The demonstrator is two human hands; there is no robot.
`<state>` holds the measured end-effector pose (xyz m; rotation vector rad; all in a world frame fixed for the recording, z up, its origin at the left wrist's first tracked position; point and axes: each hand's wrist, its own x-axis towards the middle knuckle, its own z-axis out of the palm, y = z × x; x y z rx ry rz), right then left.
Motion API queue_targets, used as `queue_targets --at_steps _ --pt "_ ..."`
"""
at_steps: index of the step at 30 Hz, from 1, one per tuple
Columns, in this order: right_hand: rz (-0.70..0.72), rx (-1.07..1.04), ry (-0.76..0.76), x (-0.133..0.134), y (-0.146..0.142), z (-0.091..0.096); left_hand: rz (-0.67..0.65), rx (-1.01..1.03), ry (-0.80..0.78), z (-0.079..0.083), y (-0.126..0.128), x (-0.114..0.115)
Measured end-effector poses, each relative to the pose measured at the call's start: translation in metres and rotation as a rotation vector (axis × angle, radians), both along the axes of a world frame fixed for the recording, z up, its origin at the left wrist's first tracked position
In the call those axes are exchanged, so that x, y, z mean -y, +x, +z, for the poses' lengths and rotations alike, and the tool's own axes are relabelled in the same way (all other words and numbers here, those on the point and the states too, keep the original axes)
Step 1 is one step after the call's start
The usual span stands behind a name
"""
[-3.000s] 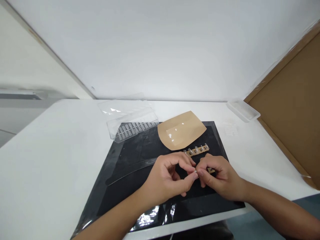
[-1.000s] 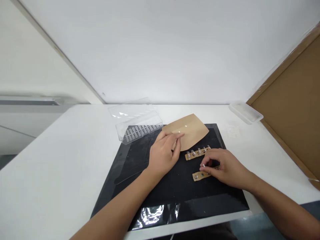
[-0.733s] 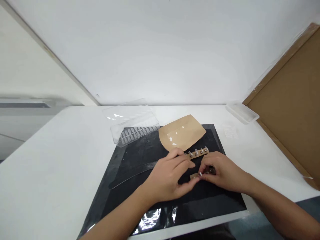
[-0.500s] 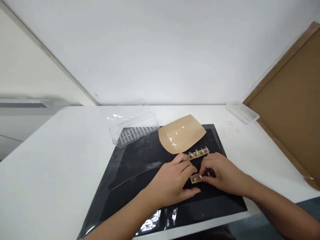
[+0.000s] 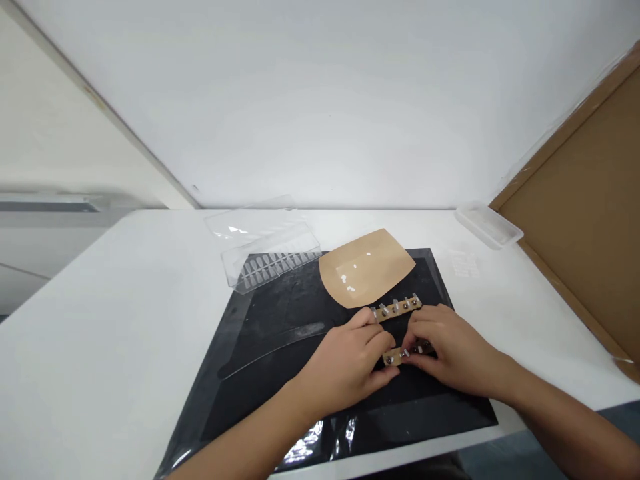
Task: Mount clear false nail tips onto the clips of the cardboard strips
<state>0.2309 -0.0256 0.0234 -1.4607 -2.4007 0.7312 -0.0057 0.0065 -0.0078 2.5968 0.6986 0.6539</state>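
Note:
My hands meet over a lower tan strip (image 5: pixel 395 357) with metal studs and small white tabs. My right hand (image 5: pixel 453 353) presses its fingers on that strip's right part and hides some of it. My left hand (image 5: pixel 343 367) sits at the strip's left end, its fingertips curled close, and I cannot tell if it holds a tiny piece. Just beyond lies an upper tan strip (image 5: pixel 397 309) with a row of studs and white tabs, near my left fingertips. A tan card (image 5: pixel 365 273) with tiny white bits lies further on.
Everything lies on a glossy black mat (image 5: pixel 280 373) on a white table (image 5: pixel 110 320). A clear box of pale false nails (image 5: pixel 270 263) stands at the mat's far left corner. A clear curved strip (image 5: pixel 273 350) lies on the mat. A white tray (image 5: pixel 487 225) and a cork board (image 5: pixel 580 167) stand right.
My left hand has moved from the tan card down to the lower strip, and my right hand has closed on that strip. The view has shifted slightly as well.

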Motion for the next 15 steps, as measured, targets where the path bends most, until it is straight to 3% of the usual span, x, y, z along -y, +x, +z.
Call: queue_targets --at_steps 15 --pt "0.011 -0.018 -0.012 0.0008 -0.0005 0.0013 0.033 0.009 -0.017 -0.0015 0.0007 0.0021"
